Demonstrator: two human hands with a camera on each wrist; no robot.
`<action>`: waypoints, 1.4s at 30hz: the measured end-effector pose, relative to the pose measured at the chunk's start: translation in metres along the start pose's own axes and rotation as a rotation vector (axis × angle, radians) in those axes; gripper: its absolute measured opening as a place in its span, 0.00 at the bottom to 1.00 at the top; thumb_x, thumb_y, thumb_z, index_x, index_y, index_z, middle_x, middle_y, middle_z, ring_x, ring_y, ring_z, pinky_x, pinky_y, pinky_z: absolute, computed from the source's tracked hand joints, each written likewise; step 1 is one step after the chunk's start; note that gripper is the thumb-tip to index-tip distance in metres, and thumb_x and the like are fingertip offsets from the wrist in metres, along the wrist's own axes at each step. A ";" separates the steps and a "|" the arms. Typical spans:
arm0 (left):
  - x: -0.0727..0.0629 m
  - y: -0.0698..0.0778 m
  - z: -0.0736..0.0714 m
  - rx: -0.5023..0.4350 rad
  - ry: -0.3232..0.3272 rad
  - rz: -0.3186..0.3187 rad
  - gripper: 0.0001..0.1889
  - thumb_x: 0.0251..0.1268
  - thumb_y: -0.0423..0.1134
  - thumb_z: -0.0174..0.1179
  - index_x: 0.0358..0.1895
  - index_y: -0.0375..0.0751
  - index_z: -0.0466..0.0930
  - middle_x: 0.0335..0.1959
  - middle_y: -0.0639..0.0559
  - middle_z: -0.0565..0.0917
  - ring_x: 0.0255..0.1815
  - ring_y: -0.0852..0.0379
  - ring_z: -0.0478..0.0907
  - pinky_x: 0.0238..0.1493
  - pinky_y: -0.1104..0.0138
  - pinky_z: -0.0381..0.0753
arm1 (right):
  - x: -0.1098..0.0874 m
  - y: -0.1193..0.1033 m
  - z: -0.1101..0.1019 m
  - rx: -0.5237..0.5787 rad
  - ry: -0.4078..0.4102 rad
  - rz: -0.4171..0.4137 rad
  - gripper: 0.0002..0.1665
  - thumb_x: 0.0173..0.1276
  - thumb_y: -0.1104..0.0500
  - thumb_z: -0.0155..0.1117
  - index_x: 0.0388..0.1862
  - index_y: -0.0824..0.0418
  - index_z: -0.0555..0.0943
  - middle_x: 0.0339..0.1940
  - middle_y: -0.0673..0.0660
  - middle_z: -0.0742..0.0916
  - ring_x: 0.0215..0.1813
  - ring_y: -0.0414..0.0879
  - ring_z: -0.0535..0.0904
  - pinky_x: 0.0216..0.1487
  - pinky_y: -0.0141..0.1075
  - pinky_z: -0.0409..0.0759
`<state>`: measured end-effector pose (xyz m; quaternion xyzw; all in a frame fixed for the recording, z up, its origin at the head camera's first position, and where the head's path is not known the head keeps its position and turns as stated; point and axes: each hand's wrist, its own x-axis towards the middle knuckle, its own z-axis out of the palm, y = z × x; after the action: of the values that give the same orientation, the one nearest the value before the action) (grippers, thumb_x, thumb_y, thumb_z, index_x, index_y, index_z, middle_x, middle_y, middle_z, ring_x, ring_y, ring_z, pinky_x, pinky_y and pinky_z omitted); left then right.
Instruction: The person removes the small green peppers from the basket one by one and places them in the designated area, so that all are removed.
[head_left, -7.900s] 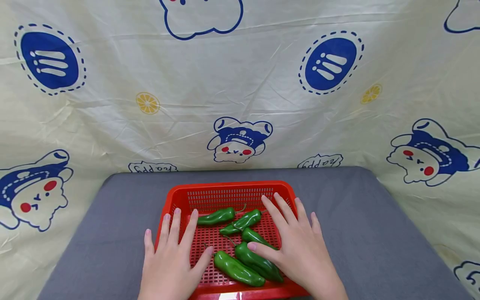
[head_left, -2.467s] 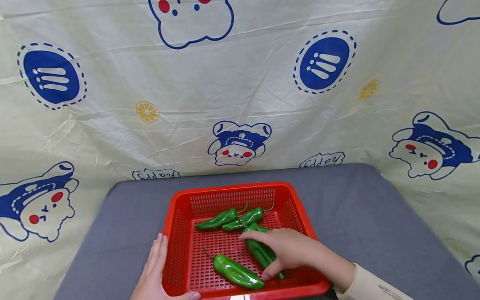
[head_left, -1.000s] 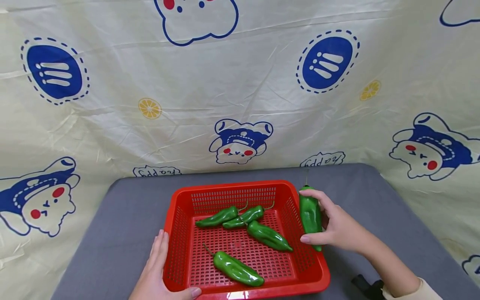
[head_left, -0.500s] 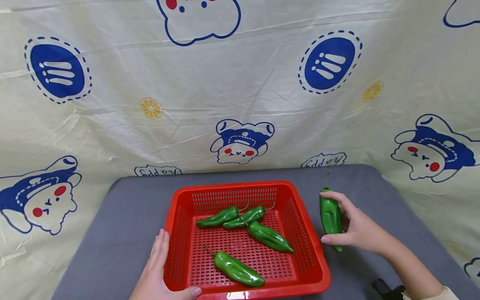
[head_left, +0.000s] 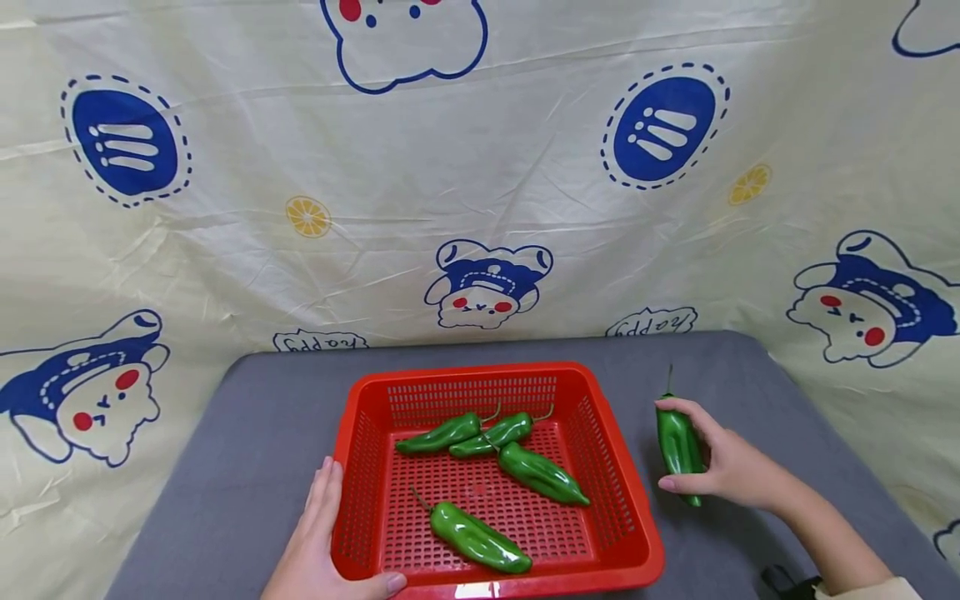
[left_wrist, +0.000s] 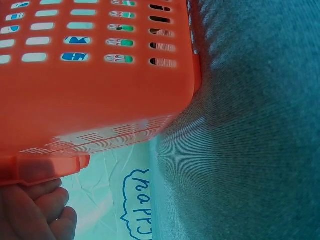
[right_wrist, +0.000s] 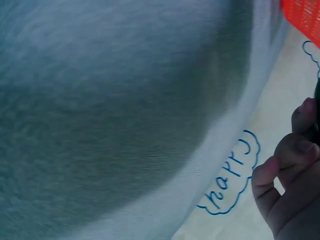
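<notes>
In the head view my right hand (head_left: 731, 467) holds a green chili pepper (head_left: 678, 442) between thumb and fingers, stem pointing away, over the table right of the basket. Its curled fingers (right_wrist: 287, 160) show in the right wrist view, where the pepper is mostly cut off. My left hand (head_left: 318, 546) grips the near left corner of the red plastic basket (head_left: 648, 542), thumb on the front rim, fingers along the left side. Several peppers lie in the basket: one alone at the front (head_left: 480, 537), the others grouped toward the back, including a larger pepper (head_left: 542, 473).
The basket stands on a grey cloth-covered table (head_left: 247, 450), whose bare surface shows on both sides. A pale printed curtain (head_left: 375, 167) hangs behind it. A black strap-like item (head_left: 787, 583) is at the right wrist.
My right hand has taken a pepper from the basket's right side, carried it over the rim and moved right, then lower. My left hand went from above the basket to its corner and stays there.
</notes>
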<state>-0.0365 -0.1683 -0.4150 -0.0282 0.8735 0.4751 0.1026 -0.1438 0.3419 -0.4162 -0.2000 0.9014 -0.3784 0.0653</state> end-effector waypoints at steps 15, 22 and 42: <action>-0.003 -0.002 0.002 0.025 0.022 0.051 0.69 0.40 0.57 0.78 0.82 0.50 0.35 0.83 0.48 0.36 0.80 0.35 0.38 0.61 0.37 0.74 | -0.002 0.030 -0.001 -0.190 -0.144 0.174 0.55 0.55 0.43 0.77 0.75 0.46 0.55 0.37 0.56 0.77 0.31 0.42 0.72 0.28 0.33 0.69; -0.002 -0.004 0.002 0.012 0.017 0.044 0.69 0.40 0.57 0.78 0.82 0.51 0.35 0.83 0.48 0.36 0.80 0.34 0.37 0.59 0.36 0.75 | -0.002 0.032 -0.001 -0.261 -0.172 0.208 0.55 0.54 0.40 0.76 0.75 0.48 0.57 0.33 0.54 0.78 0.30 0.44 0.72 0.28 0.34 0.68; -0.001 -0.004 0.001 0.007 0.014 0.041 0.69 0.40 0.58 0.78 0.82 0.51 0.35 0.82 0.48 0.36 0.80 0.35 0.36 0.58 0.39 0.78 | 0.000 0.023 -0.018 -0.389 -0.246 0.373 0.54 0.62 0.30 0.63 0.80 0.47 0.52 0.23 0.50 0.78 0.24 0.43 0.71 0.23 0.35 0.62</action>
<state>-0.0349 -0.1693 -0.4184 -0.0133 0.8761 0.4740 0.0868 -0.1557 0.3687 -0.4195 -0.0842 0.9635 -0.1530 0.2031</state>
